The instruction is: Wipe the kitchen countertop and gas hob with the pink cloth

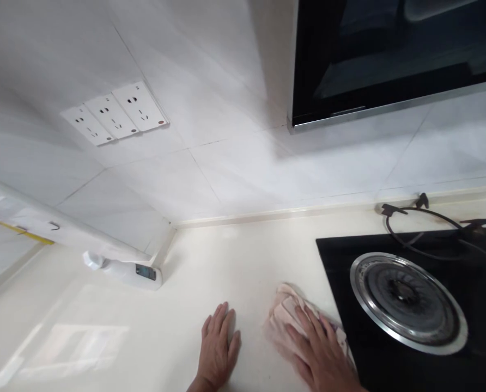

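A pale pink cloth [286, 310] lies bunched on the cream countertop [243, 261], just left of the black gas hob [374, 354]. My right hand [320, 348] presses down over the cloth with its fingers on top, holding it against the counter. Part of the cloth is blurred, and some of it is hidden beneath the hand. To the left, my left hand [218, 345] rests on the bare counter, fingers stretched out and thumb apart, with nothing in it.
A round metal burner [408, 302] sits in the hob. Behind it, a dark wire pan support [394, 231] leans near the wall. A white handheld device with a small screen [124, 272] lies at left. Sockets [114, 114] and a black range hood [390, 60] are above.
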A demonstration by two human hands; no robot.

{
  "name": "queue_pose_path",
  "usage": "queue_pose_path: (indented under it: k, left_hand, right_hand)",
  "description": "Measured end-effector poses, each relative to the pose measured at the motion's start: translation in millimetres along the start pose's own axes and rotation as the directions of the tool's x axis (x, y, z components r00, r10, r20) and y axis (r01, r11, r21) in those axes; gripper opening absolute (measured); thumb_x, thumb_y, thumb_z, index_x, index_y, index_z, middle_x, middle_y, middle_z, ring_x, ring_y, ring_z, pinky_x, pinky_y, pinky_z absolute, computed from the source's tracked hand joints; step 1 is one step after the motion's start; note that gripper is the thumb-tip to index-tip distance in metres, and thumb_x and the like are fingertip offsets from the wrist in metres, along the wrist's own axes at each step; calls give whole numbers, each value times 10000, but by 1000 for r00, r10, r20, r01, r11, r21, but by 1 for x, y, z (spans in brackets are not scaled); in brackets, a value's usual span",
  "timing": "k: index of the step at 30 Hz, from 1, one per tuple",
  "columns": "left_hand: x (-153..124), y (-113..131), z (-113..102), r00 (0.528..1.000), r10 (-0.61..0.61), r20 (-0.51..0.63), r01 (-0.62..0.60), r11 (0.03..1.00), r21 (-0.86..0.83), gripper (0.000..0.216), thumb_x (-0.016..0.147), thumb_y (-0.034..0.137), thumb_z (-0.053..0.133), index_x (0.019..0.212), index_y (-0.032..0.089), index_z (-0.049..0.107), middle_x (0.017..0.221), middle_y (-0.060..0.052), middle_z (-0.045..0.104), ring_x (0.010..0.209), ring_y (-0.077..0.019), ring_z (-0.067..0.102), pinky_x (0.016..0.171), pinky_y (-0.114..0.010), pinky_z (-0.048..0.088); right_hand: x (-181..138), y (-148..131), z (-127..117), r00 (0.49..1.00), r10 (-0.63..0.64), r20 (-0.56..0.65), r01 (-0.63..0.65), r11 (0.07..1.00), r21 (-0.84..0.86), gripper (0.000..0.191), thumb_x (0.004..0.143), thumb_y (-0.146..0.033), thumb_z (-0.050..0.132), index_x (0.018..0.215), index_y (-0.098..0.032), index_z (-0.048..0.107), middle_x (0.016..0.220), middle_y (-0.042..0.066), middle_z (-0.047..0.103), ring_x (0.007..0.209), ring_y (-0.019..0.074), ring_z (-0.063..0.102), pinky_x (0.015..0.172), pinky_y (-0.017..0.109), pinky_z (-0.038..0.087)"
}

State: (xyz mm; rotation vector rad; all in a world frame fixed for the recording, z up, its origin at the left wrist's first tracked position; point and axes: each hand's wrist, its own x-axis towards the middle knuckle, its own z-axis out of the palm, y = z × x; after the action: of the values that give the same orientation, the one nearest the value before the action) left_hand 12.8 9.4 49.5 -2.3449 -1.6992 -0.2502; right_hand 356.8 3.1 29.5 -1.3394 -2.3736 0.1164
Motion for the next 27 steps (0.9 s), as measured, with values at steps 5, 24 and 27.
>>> queue_pose_path:
  k: [5, 24, 27]
  left_hand:
    - [1, -1, 0, 1000, 21, 5, -21, 999, 40, 530, 978, 345, 527, 1494, 228, 496, 1586, -119, 497, 1456, -267, 461, 1159, -464, 347]
    - [-1, 3, -2, 1000, -5, 7, 5, 1000, -14, 518, 979, 325, 543, 1489, 239, 508, 1600, -108, 477, 1471, -267, 441, 1178, -462, 324]
    - [-1, 2, -1, 1000, -2, 2, 2, 1000, -20, 529, 977, 330, 544, 1497, 241, 502, 1599, -107, 479, 1463, -272, 454, 1176, -466, 333]
  right_hand:
    - [8, -1, -9, 995, -57, 80, 50, 996, 80, 631, 928, -389, 601, 1539, -391, 445, 1699, 48, 284, 1529, 351, 293, 1217, 577, 166]
    - [136, 82, -3, 952, 295, 82, -286, 952, -110, 406, 981, -437, 642, 1314, -208, 605, 1335, 92, 618, 1121, 227, 641, 947, 458, 568]
    - [130, 80, -5, 955, 292, 51, -283, 950, -127, 407, 983, -442, 639, 1315, -209, 605, 1340, 91, 615, 1124, 226, 639, 953, 460, 566]
